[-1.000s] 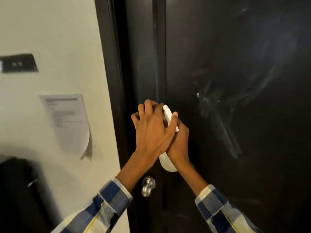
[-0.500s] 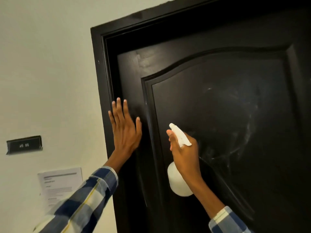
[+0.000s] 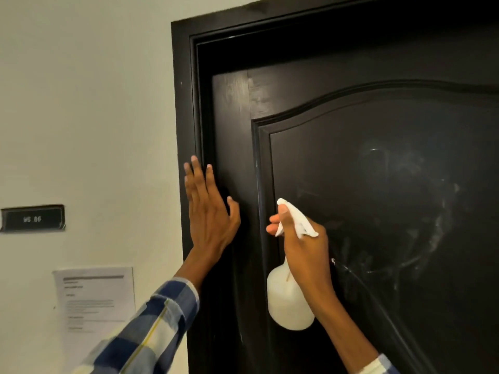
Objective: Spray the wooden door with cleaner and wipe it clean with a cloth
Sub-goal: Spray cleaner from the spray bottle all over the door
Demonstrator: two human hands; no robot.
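Spray bottle raised at the black wooden door

The right hand (image 3: 305, 255) grips the neck of a white spray bottle (image 3: 289, 300), a finger curled at the trigger, nozzle near the arched panel's left edge; its contents cannot be told. The left hand (image 3: 209, 211) lies flat, fingers straight, against the door (image 3: 378, 184) by the door frame (image 3: 183, 103). Whitish smears mark the panel.

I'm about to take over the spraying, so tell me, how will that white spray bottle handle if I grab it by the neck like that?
The spray bottle probably feels bottom-heavy: its rounded body hangs below the right hand gripping the neck. It looks like thin plastic, so likely light and slightly squeezable rather than fragile. How full it is cannot be told.
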